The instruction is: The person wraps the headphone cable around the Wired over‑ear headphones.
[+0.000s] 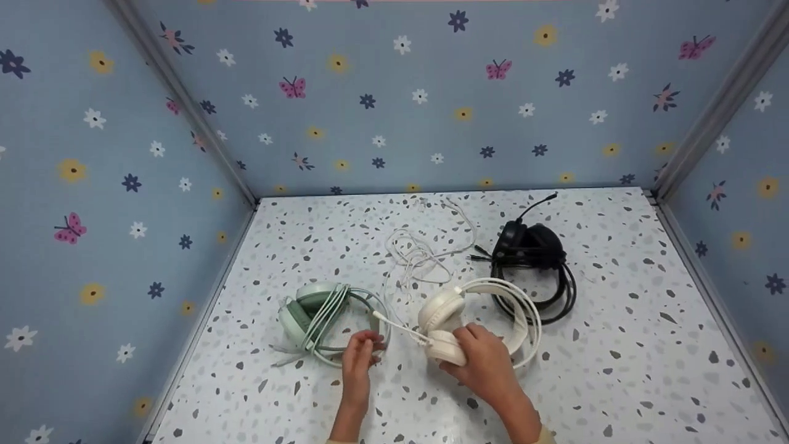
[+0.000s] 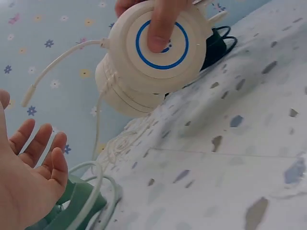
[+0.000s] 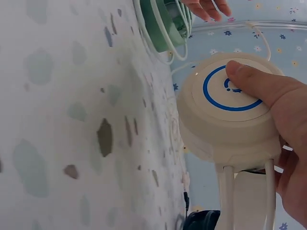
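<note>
A cream-white headset point(image 1: 442, 309) with a thin boom microphone is held by my right hand point(image 1: 487, 364), which grips one ear cup. In the right wrist view the thumb presses on that ear cup point(image 3: 218, 112), over a blue ring. The microphone point(image 2: 62, 62) points out toward the left. My left hand point(image 1: 359, 364) is beside the green headset point(image 1: 320, 314), fingers loosely extended and holding nothing in the left wrist view. The green headset lies on the table with its cable wound round ear cups and band. A white cable point(image 1: 425, 256) trails behind the white headset.
A black headset point(image 1: 530, 246) with its cable wrapped lies at the back right, close behind the white one. The speckled white tabletop point(image 1: 629, 345) is bounded by blue flower-patterned panels point(image 1: 394, 80) at the back and both sides.
</note>
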A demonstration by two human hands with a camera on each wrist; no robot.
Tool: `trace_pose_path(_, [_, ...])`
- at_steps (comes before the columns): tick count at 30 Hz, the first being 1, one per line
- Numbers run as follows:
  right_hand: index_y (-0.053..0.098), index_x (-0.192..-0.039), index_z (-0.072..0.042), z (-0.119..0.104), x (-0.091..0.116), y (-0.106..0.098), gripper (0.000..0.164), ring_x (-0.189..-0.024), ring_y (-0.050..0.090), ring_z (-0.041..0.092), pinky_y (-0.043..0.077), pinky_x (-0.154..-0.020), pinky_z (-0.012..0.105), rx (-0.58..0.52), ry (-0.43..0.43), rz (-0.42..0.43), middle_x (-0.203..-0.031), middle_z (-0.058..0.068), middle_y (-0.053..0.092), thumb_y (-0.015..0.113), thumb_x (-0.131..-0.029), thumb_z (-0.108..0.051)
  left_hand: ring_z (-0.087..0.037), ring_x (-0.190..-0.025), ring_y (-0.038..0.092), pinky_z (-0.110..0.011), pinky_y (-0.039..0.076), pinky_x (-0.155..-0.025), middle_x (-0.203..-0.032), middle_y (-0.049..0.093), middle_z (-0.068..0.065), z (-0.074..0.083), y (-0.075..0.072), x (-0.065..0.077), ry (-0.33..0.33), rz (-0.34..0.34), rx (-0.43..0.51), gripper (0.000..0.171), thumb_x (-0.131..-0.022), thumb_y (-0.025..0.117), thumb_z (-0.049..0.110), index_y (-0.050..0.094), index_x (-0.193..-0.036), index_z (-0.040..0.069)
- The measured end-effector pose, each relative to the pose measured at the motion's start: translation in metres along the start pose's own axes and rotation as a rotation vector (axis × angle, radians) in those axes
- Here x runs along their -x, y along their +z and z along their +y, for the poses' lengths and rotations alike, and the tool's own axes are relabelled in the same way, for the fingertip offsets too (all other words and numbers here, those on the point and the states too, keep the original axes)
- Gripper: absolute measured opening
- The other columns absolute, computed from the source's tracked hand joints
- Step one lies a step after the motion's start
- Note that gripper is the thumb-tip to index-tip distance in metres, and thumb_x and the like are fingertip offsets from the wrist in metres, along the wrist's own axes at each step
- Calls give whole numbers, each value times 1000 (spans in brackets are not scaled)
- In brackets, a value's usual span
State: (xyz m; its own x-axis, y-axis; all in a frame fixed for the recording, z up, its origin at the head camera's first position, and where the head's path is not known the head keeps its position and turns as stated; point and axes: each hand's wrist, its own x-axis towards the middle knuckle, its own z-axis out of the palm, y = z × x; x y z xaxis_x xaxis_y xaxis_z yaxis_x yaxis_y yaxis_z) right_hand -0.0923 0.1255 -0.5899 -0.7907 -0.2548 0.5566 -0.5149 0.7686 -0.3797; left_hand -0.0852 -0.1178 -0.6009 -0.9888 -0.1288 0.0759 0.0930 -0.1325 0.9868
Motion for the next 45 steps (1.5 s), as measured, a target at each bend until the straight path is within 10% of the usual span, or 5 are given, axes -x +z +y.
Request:
trace_pose_path(10, [58, -87, -17, 9, 11, 23, 51, -64, 51, 13, 44, -57, 33, 4, 33, 67, -79, -6, 52, 93, -54, -34, -40, -109, 53, -36, 47, -86, -124, 46, -29, -30, 26, 3, -57, -201, -4, 37, -99, 54, 8, 42, -129, -11])
trace_pose_path(20, [61, -102, -7, 13, 7, 7, 62, -85, 58, 20, 47, -75, 38, -78, 26, 92, -93, 4, 61, 91, -61, -43, -39, -104, 53, -30, 51, -81, -124, 43, -30, -18, 38, -2, -100, -159, -13, 53, -89, 68, 2, 40, -132, -11])
trace_pose_path(26, [57, -113, 3, 44, 9, -48, 56, -99, 54, 37, 43, -83, 51, 5, 505, 222, -109, 20, 58, 80, -79, -36, -37, -110, 52, -34, 48, -87, -129, 44, -26, -33, 29, -7, -161, -242, -70, 54, -91, 69, 9, 40, -134, -6])
trace_pose_path(33, [56, -112, 2, 78, 4, -69, 80, -86, 60, 32, 46, -74, 46, -168, 902, -237, -101, 18, 61, 58, -82, -72, -32, -114, 52, -45, 43, -92, -135, 42, -18, -31, 10, -12, -197, -360, -317, 62, -90, 72, 18, 38, -138, 2])
trace_pose_path(45, [46, -118, 19, 95, 12, -30, 41, -67, 64, 23, 53, -60, 33, -1074, 1233, -102, -79, 17, 62, 46, -79, 7, -25, -96, 61, -34, 52, -80, -128, 47, -10, -27, 15, -14, 115, -364, -634, 33, -95, 60, 1, 54, -127, 4])
